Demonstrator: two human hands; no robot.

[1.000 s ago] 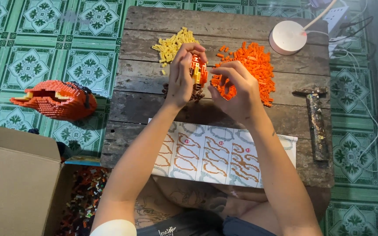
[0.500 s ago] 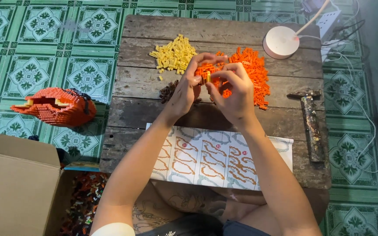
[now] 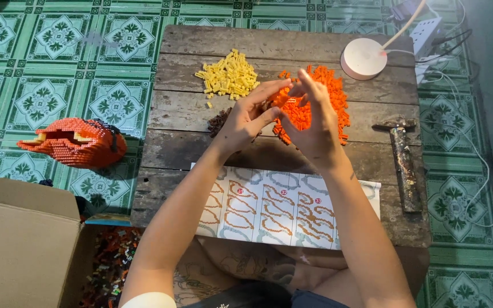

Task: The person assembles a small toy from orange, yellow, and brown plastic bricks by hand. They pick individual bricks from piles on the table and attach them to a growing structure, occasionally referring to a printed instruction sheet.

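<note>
Left hand (image 3: 245, 121) and right hand (image 3: 314, 122) now raised mid-frame, fingertips pinching small orange piece (image 3: 281, 98) over orange pile (image 3: 315, 105); earlier chunk held lower on worktop (image 3: 269, 157).

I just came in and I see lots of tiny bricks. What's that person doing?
A person sits at a low wooden table, with both hands raised over it. The left hand and right hand meet around a small orange piece, above the orange brick pile. A yellow pile lies beside it, and a printed pattern sheet lies near the person. A hammer rests at the right edge. On the floor sit an orange brick model and a cardboard box.
</note>
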